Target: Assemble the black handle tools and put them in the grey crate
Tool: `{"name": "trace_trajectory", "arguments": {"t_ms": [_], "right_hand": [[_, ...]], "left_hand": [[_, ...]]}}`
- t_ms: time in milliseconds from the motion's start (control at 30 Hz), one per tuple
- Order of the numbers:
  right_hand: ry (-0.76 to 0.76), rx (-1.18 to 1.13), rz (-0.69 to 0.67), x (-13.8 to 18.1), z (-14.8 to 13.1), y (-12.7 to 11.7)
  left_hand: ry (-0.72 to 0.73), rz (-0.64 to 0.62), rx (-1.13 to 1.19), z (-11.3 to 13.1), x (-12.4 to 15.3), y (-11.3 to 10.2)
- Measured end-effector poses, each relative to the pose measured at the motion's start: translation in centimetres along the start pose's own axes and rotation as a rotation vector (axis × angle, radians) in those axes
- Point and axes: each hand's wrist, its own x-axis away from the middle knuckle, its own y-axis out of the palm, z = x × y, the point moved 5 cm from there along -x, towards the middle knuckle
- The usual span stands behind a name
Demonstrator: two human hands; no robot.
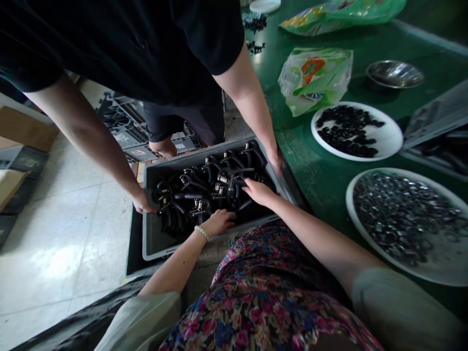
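Note:
A grey plastic bin (153, 248) holds many black hand grip strengtheners (190, 195) with metal springs. My right hand (259, 192) reaches in over the right half of the bin, its fingers closed on the end of one hand grip strengthener (234, 179) lying on top of the pile. My left hand (218, 222), with a beaded bracelet at the wrist, lies over the grips beside the bin's near wall. Its fingers are stretched forward, and nothing held shows in them. Their tips partly blend into the dark pile.
Opposite me, a co-worker in a black shirt has one hand (143, 201) and another hand (275, 160) at the bin's ends. On the green table (303, 170) stand a plate of black parts (393, 139), a plate of metal parts (438, 273), a steel bowl (395, 75) and a plastic bag (314, 78).

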Motion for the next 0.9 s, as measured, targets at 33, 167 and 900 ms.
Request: {"name": "trace_trajectory", "arguments": {"t_ms": [33,167,900], "right_hand": [[-0.057,0.002,-0.049,1.4,-0.3,1.1],[-0.172,0.024,-0.125,5.4,-1.0,4.2],[-0.39,-0.115,0.489,21.8,4.2,-0.8]], "left_hand": [[-0.016,0.007,-0.013,-0.1,0.7,-0.7],[-0.083,0.315,0.051,-1.0,5.8,-4.3],[-0.325,0.659,-0.088,4.6,17.4,4.8]]}}
